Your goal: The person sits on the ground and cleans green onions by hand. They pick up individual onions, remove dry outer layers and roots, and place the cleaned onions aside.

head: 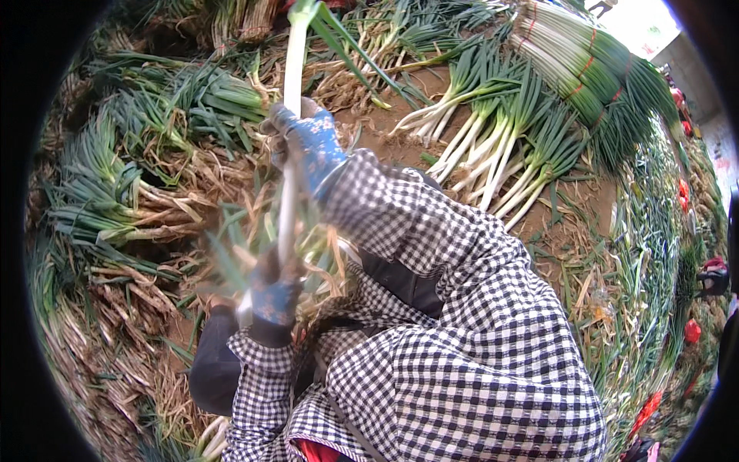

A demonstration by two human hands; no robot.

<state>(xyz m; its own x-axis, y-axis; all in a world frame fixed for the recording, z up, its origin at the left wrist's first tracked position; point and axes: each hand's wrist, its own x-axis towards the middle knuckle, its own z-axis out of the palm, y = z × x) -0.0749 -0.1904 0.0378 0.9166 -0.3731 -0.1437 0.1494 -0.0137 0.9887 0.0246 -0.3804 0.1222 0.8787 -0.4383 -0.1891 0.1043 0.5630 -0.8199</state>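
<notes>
A long green onion (294, 69) runs nearly up and down the view, its white shaft crossing both hands and its green leaves at the top. My right hand (306, 138), in a blue flowered glove with dark fingers, is closed around the middle of the shaft. Lower down, my left hand (276, 291), in a similar glove, grips the lower part of the shaft; motion blur hides the finger details. Loose leaves and dry peelings (323, 265) lie between my forearms, partly blurred.
Peeled green onions (491, 144) lie in small groups on brown ground at the upper right, beside a large bundle (577, 58) tied with red bands. Unpeeled onions with dry roots (167, 213) are heaped on the left. A person (714, 276) is at the far right edge.
</notes>
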